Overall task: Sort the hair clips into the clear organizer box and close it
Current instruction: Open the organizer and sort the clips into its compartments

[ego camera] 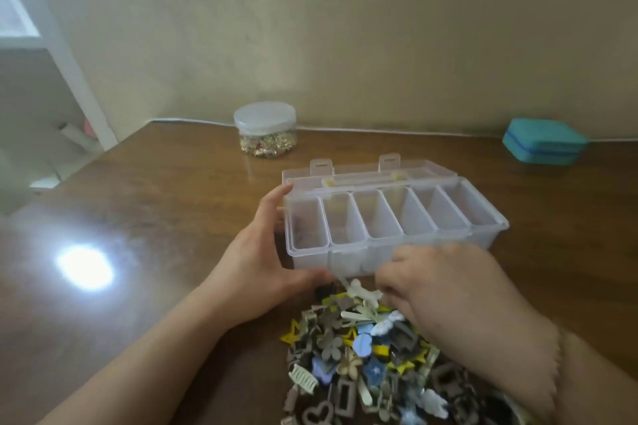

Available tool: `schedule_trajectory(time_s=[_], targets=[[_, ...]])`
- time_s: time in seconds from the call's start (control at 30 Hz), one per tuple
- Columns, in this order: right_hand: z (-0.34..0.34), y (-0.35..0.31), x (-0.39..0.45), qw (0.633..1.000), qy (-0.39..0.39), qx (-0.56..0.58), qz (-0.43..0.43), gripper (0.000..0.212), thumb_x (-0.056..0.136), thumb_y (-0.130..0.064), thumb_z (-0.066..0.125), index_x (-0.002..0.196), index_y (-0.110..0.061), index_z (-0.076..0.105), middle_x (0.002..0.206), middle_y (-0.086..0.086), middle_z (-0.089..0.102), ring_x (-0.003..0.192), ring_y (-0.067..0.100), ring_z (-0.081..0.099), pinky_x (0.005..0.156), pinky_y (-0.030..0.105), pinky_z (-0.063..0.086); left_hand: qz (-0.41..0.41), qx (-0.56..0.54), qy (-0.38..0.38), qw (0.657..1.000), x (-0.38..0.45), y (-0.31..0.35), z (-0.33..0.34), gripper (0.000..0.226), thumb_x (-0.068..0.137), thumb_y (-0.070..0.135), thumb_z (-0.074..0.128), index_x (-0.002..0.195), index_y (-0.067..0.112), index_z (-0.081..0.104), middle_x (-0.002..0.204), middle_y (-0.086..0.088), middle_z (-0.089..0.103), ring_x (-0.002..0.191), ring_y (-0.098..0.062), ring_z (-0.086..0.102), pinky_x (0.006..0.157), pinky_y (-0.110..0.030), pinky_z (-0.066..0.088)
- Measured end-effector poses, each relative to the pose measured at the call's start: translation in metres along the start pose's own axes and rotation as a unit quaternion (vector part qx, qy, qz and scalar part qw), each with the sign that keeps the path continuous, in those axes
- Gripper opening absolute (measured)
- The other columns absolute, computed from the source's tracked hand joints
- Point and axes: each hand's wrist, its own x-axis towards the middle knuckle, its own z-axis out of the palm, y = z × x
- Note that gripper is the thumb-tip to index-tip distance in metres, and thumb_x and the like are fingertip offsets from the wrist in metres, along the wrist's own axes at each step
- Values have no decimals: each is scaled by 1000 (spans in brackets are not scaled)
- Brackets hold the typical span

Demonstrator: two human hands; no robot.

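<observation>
The clear organizer box (386, 214) stands open on the wooden table, its lid (366, 167) folded back. It has several narrow compartments; the leftmost holds some dark pieces, the others look bare. My left hand (262, 252) grips the box's left end, thumb under the front corner. My right hand (445, 290) hovers over the far edge of the pile of hair clips (362, 355), fingers curled down at a pale clip; whether it holds one is hidden. The pile mixes grey, yellow, blue and cream shapes: stars, flowers, hearts, rectangles.
A round clear jar (265, 129) with a white lid and gold bits stands at the back by the wall. A teal case (543, 141) lies at the back right. A bright light glare (84, 266) sits on the table to the left. A white shelf (41, 55) stands beyond the left edge.
</observation>
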Motion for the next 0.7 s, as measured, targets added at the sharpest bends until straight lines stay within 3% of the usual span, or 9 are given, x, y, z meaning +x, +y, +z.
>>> schedule_trajectory(time_s=[0.07,0.17,0.23,0.33,0.4,0.47,0.53,0.7], targets=[[-4,4,-4,998,47,36,-24,17,72,-41,76,70,-32,62,68,-10,55,47,16,55,36,29,41,-1,-19,-6,1000,0,2,-1,124,49,68,83,151,40,18,118,35,55,111,20,52,93,-5,40],[-27,11,-10,987,91,122,-52,16,82,-51,61,73,-37,62,71,-19,57,50,1,50,43,15,35,-4,-60,1,998,0,1,-2,119,48,61,86,149,38,27,121,31,59,113,16,55,102,-25,48],[-50,5,-3,956,142,253,-51,14,85,-47,62,76,-37,66,69,-22,62,55,-2,55,47,9,38,-6,-75,-2,997,0,0,-3,117,49,59,89,147,40,29,123,29,60,114,14,56,103,-30,49],[-61,-4,33,887,182,425,9,9,80,-38,69,76,-30,73,72,-17,70,62,6,63,51,12,47,-8,-87,-6,996,0,-3,-4,113,52,51,93,146,40,31,124,24,62,114,12,57,103,-28,49],[-56,-10,61,891,172,419,44,9,82,-36,71,77,-29,73,73,-14,70,71,4,64,60,14,50,-8,-96,-13,995,1,-3,-5,111,55,43,95,146,39,31,124,24,62,114,13,57,100,-21,49],[-48,-14,81,919,118,374,43,11,86,-38,67,79,-30,71,79,-13,68,80,5,60,73,29,53,-6,-100,-26,995,3,-4,-6,110,57,40,95,147,38,30,129,23,58,115,14,54,97,-12,46],[-40,-18,89,953,46,297,31,12,88,-42,62,80,-34,66,90,-14,60,95,9,50,83,35,46,-6,-102,-40,994,5,-6,-8,110,58,40,94,147,39,29,132,23,55,117,16,51,93,-5,42],[-40,-24,88,981,-13,191,16,20,93,-45,53,95,-40,72,90,-17,45,97,10,33,86,33,28,-6,-95,-59,994,8,-8,-9,111,58,45,93,146,43,24,133,21,54,119,12,50,97,-12,43]])
